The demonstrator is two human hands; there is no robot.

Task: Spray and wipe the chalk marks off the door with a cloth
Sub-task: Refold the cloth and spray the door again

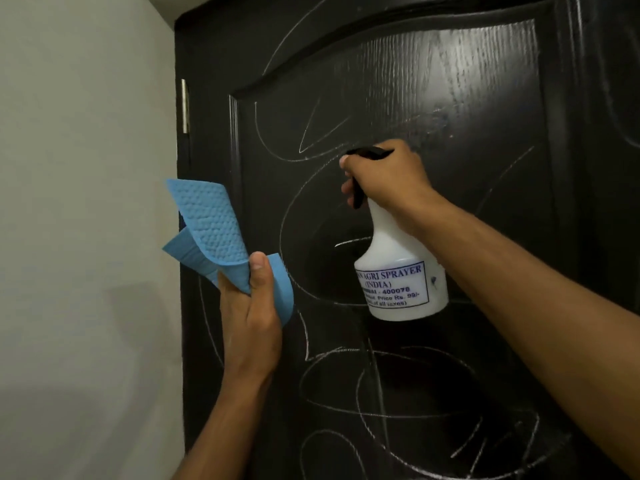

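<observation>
The right hand grips a white spray bottle by its black trigger head, raised before a black door. Left of it, the left hand pinches a blue cloth. White chalk marks loop around both hands.

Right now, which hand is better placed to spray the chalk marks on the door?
The right hand: it grips the white spray bottle at the trigger, raised before the black door. The left hand holds only the blue cloth.
</observation>
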